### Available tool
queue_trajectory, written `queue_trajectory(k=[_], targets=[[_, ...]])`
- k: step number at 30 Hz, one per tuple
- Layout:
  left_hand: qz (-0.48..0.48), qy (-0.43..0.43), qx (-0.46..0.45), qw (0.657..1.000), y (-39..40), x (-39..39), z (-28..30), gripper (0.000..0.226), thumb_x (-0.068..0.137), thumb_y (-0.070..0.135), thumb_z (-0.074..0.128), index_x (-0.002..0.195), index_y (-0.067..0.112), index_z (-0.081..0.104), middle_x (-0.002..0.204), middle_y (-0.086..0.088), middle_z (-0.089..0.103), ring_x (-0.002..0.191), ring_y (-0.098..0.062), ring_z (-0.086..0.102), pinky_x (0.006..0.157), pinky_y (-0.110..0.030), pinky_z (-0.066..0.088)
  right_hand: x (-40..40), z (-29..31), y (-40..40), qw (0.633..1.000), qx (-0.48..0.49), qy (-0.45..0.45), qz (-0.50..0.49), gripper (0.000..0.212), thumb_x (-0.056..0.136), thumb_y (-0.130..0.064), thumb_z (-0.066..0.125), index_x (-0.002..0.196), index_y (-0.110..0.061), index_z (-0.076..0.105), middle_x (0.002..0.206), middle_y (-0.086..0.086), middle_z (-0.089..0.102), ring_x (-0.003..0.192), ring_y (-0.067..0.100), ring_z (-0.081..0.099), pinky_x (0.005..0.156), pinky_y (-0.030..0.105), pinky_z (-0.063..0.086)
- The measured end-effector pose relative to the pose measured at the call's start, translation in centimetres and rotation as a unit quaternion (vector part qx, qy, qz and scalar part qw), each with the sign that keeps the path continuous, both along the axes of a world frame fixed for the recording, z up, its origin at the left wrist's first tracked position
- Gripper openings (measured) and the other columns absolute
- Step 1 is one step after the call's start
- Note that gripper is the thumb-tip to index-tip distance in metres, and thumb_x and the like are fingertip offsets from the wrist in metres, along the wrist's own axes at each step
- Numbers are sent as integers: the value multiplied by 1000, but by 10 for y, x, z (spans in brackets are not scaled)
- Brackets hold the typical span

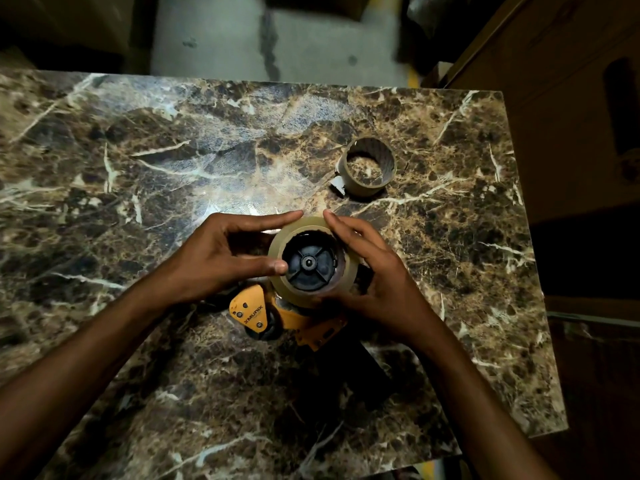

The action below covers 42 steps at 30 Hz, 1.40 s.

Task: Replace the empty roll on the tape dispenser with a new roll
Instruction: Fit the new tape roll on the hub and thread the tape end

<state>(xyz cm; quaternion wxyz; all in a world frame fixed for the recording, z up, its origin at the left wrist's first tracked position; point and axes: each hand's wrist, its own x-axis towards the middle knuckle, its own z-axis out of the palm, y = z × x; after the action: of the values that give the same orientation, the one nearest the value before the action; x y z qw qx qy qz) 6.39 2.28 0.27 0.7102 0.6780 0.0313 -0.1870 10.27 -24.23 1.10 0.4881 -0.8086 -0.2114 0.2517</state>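
**Technician A:** As seen from the head camera, how many items are counted on the brown veined marble tabletop (173,161)?

**Technician B:** Three items are counted: one yellow metal tape dispenser with a black hub (277,315), one full roll of clear tape (277,271), and one bare cardboard core (370,164). Two hands are also counted.

**Technician A:** Where is the full roll located, and how is it oriented?

**Technician B:** It is seated around the dispenser's black spoked hub, near the middle of the tabletop. Its open face is turned up toward the camera, so its axis is pointed roughly upward, tilted slightly. The dispenser's long axis is laid from the roll toward the near right edge, with a dark handle seen only dimly there.

**Technician A:** How is the roll gripped?

**Technician B:** The left hand (214,258) is closed on the roll's left side, its thumb pressed against the rim. The right hand (374,271) is wrapped on the right side, fingers laid along the outer band.

**Technician A:** And the bare core?

**Technician B:** It is stood on its end, farther back and to the right, apart from both hands. A small torn tab is seen at its left base.
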Motion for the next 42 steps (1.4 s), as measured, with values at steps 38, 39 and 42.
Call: queue_trajectory(k=[38,39,42], targets=[[0,67,-95,993,5,-2,-7,63,88,-3,70,147,16,62,141,6,75,135,-12,69,99,-26,61,-2,12,13,999,2,33,-7,91,84,-12,88,159,-33,42,149,-1,45,139,-1,49,112,25,49],[2,79,-109,991,4,-3,-8,63,87,-4,70,147,16,63,142,4,75,135,-14,69,98,-27,62,-2,11,14,1000,-4,26,-6,91,83,-12,88,159,-34,42,150,-2,44,139,-2,48,111,25,49],[7,76,-102,992,2,-9,-14,64,87,-3,73,147,16,64,143,3,74,137,-17,68,100,-31,63,-4,9,11,1000,-9,23,1,92,83,-10,88,159,-35,42,153,-4,43,141,1,48,110,27,52]])
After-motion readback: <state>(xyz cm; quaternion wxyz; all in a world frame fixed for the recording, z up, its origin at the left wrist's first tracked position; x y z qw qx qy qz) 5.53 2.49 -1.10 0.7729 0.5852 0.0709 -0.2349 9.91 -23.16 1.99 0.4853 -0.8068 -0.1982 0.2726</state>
